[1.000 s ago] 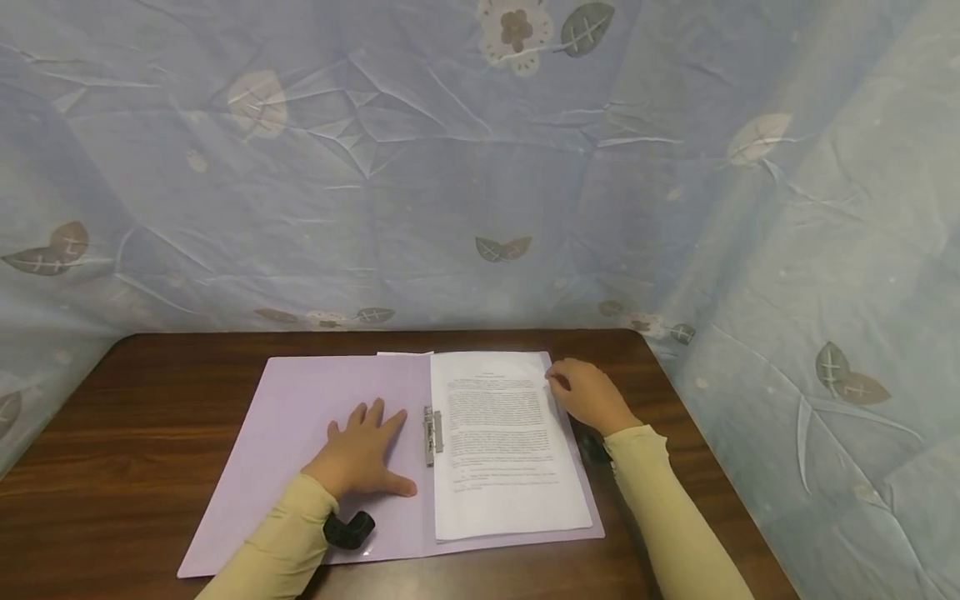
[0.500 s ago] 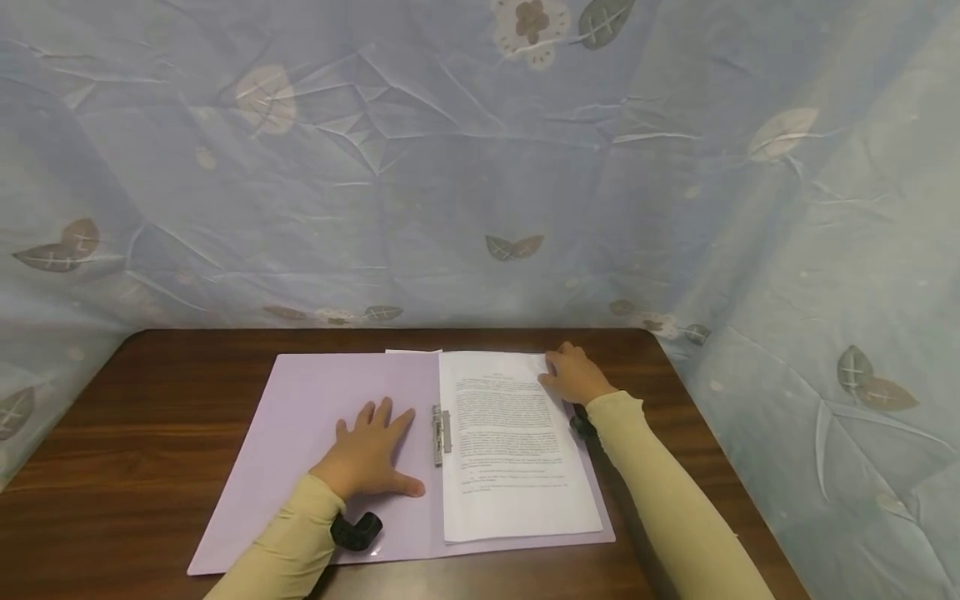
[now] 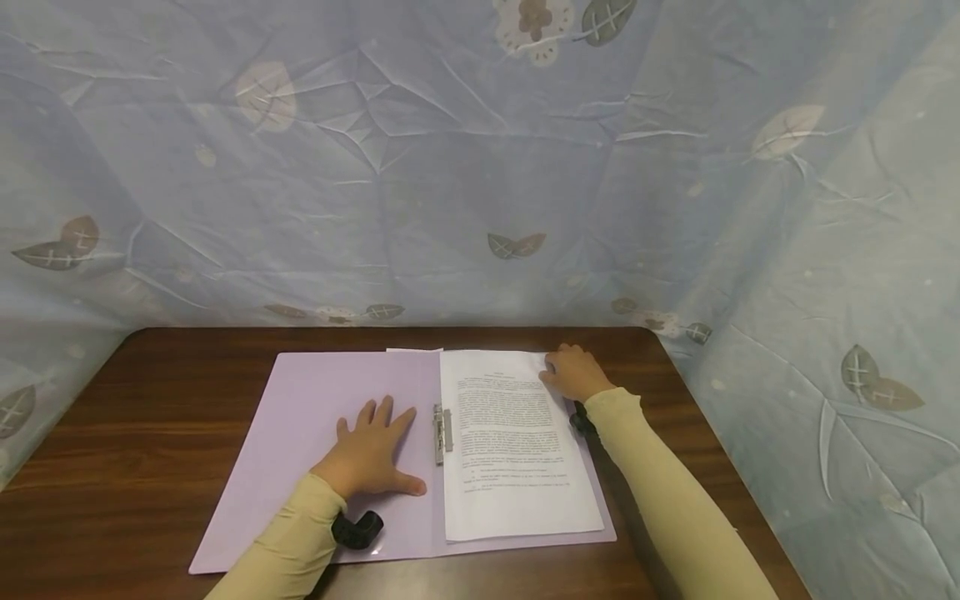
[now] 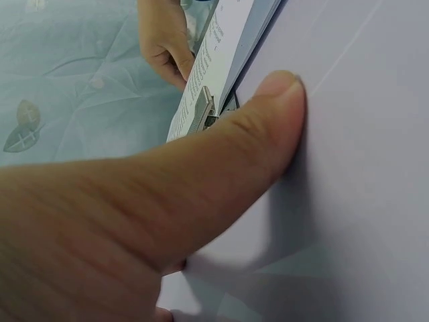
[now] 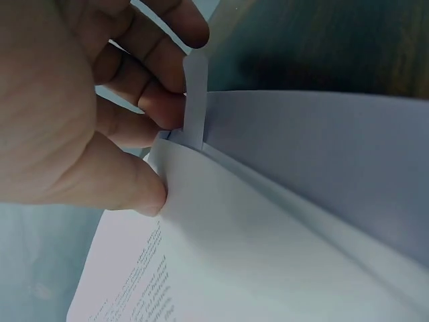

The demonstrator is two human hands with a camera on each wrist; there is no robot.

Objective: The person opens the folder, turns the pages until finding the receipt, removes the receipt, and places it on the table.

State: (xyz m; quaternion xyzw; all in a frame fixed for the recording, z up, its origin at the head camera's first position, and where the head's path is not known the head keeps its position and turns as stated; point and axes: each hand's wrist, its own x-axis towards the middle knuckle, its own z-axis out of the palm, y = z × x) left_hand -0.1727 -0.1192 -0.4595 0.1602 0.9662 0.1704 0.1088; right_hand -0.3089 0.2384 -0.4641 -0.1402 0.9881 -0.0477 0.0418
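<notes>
A pale purple folder (image 3: 300, 408) lies spread on the table, with a metal clip (image 3: 439, 435) along its middle fold. Printed paper sheets (image 3: 517, 450) rest on its right half. My left hand (image 3: 367, 454) rests with fingers spread on the left cover; in the left wrist view its thumb (image 4: 268, 114) lies extended over the purple surface. At the sheets' top right corner is my right hand (image 3: 576, 372). In the right wrist view its thumb (image 5: 144, 184) presses the top sheet's edge, while curled fingers (image 5: 164, 107) sit behind the corner beside a pale upright strip (image 5: 195, 100).
The brown wooden table (image 3: 150, 442) extends on both sides of the folder. A patterned cloth (image 3: 420, 183) hangs behind it and along the right. A white paper edge (image 3: 415, 349) shows past the folder's top. Black wrist devices (image 3: 357, 530) sit at both wrists.
My right hand has moved up slightly from the sheets' right edge to their top right corner, with its fingers reaching over it. The left hand keeps its place on the cover.
</notes>
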